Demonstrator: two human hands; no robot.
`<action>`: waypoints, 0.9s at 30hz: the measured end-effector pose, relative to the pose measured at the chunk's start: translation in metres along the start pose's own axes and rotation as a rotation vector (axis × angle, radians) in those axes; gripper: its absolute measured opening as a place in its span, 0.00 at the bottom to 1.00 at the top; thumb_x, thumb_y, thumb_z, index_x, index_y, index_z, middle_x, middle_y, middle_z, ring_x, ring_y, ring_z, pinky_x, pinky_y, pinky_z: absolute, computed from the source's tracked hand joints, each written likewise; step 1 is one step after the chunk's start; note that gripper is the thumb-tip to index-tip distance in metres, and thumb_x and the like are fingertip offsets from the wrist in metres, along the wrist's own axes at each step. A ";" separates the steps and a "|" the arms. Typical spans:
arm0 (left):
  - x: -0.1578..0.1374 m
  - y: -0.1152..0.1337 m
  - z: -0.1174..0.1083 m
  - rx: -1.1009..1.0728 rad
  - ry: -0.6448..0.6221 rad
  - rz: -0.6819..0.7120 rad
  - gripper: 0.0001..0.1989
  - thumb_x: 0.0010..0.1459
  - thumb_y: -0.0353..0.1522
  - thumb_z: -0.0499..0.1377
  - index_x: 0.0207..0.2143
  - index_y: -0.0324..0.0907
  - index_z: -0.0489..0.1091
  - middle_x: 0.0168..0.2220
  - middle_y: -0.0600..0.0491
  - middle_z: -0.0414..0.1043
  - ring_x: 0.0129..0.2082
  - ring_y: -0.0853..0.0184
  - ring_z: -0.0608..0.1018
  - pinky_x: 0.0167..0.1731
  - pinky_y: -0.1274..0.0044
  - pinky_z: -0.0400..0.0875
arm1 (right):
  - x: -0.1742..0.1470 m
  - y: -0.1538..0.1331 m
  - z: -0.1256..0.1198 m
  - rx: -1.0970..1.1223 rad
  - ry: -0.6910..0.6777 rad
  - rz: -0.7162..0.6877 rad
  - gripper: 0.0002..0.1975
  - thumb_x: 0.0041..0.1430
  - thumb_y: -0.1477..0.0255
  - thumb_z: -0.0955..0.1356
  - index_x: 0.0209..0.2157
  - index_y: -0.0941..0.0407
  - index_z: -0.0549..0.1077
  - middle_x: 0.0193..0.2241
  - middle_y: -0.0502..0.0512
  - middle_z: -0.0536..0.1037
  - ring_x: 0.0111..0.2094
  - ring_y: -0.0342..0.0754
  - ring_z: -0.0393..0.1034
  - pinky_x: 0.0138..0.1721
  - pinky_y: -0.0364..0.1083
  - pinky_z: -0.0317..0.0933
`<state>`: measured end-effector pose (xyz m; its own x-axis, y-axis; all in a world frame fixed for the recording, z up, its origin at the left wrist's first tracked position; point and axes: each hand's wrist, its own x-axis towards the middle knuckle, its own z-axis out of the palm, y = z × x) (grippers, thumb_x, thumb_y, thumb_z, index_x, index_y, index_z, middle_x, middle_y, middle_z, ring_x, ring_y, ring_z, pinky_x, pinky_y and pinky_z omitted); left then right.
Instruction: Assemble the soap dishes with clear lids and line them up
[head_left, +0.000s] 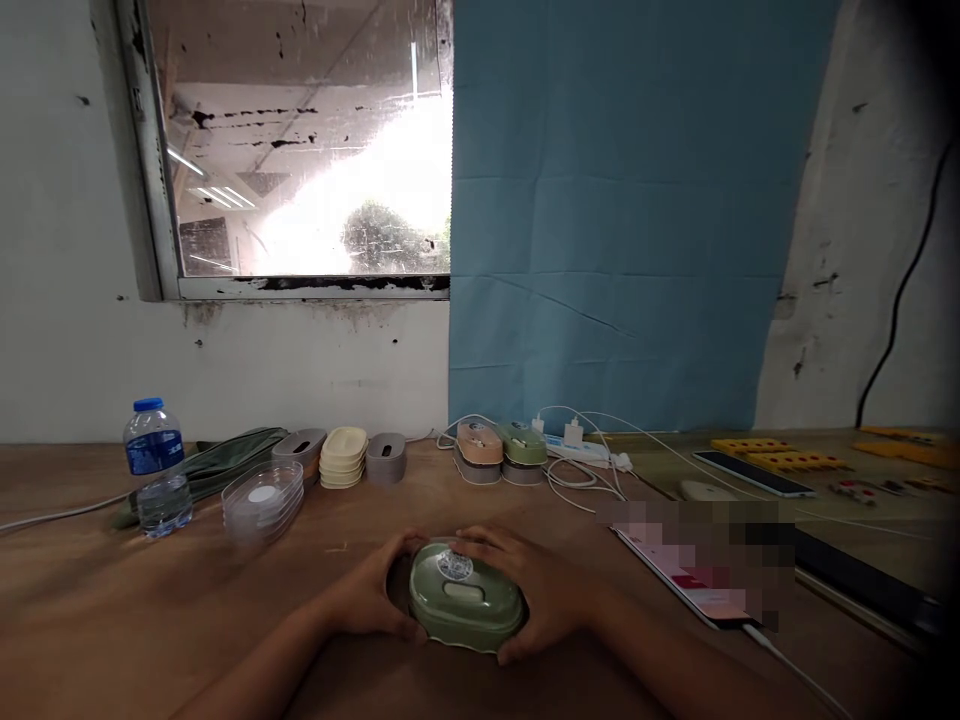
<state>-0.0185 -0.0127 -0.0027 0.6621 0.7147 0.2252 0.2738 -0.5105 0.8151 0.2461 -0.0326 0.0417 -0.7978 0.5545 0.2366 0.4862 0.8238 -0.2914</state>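
A green oval lidded soap box [469, 605] rests on the brown tabletop in front of me, its glossy lid carrying a round patterned sticker and a small raised oval handle. My left hand [381, 590] curves round its left end, thumb low at the front and fingers at the back. Round the right end closes my right hand [551, 590], with fingers reaching over the far edge of the lid and the thumb at the near rim. The lower part of the box is mostly hidden, and I cannot tell whether the lid is pressed fully down.
Along the wall stand a water bottle [157, 468], clear plastic trays [262, 500], stacked cream trays [343, 458], grey slotted pieces [386, 458] and pink [478, 450] and green [523, 450] lidded boxes. A power strip [585, 450] with cables and a plugged-in tablet [682, 575] lie right.
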 end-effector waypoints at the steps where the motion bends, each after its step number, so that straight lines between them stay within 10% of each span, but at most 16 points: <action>1: 0.000 0.000 0.000 0.006 -0.004 0.009 0.47 0.32 0.34 0.68 0.55 0.44 0.50 0.55 0.46 0.56 0.54 0.57 0.59 0.54 0.65 0.51 | 0.000 0.001 -0.001 -0.003 -0.002 -0.022 0.50 0.29 0.55 0.72 0.57 0.51 0.54 0.57 0.60 0.54 0.56 0.59 0.50 0.53 0.55 0.49; 12: -0.001 -0.004 -0.004 0.086 -0.027 0.006 0.46 0.36 0.37 0.66 0.57 0.47 0.49 0.58 0.48 0.50 0.57 0.57 0.55 0.56 0.64 0.47 | -0.001 0.008 0.006 0.024 0.040 -0.097 0.46 0.34 0.56 0.72 0.56 0.51 0.55 0.56 0.57 0.57 0.57 0.56 0.49 0.56 0.55 0.45; 27: 0.001 -0.004 -0.003 0.197 0.111 0.040 0.34 0.47 0.35 0.60 0.56 0.47 0.50 0.57 0.50 0.52 0.56 0.59 0.56 0.56 0.67 0.50 | 0.009 -0.001 0.025 -0.098 0.100 0.173 0.45 0.40 0.49 0.67 0.57 0.57 0.55 0.57 0.61 0.54 0.58 0.58 0.45 0.56 0.56 0.46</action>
<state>-0.0206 -0.0083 -0.0040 0.5973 0.7350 0.3211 0.3870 -0.6147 0.6873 0.2294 -0.0316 0.0209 -0.6621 0.6938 0.2833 0.6494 0.7198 -0.2453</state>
